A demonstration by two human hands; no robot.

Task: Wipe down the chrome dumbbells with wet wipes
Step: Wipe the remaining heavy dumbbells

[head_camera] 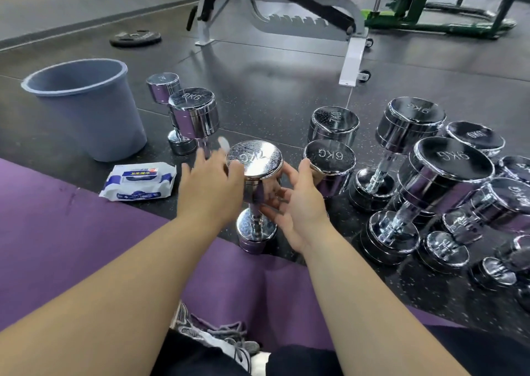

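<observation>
Both bare forearms reach forward from the bottom edge toward the centre of the view. The left hand (210, 182) is back-up, fingers spread apart and blurred, its fingertips at the 9 o'clock side of the top head of an upright dumbbell (255, 192); whether it touches the metal cannot be told. A small pale blurred shape at its fingertips, toward 12 o'clock, may be a wipe, but it is too smeared to be sure. The right hand (296, 203) is palm-up and open, fingers loosely curled, cupped against the 3 o'clock side of the same head, not closed around it.

That dumbbell stands on end on the dark floor (258, 88), right at the edge of a purple mat (71, 232). It is bright chrome, with a flat top face stamped 7KG and a knurled handle down to the lower head.

At 3 o'clock a cluster of chrome dumbbells (430, 180) stands and lies close together, faces marked 6KG, 7KG and 9KG. At 11 o'clock an 8KG dumbbell (192, 117) stands upright with another just behind it.

At 9 o'clock of the held dumbbell lies a white-and-blue pack of wet wipes (139, 182), flat on the floor beside the mat, lid shut. Beyond it, toward 10 o'clock, a grey plastic bucket (86, 109) stands upright; its inside is not visible.
</observation>
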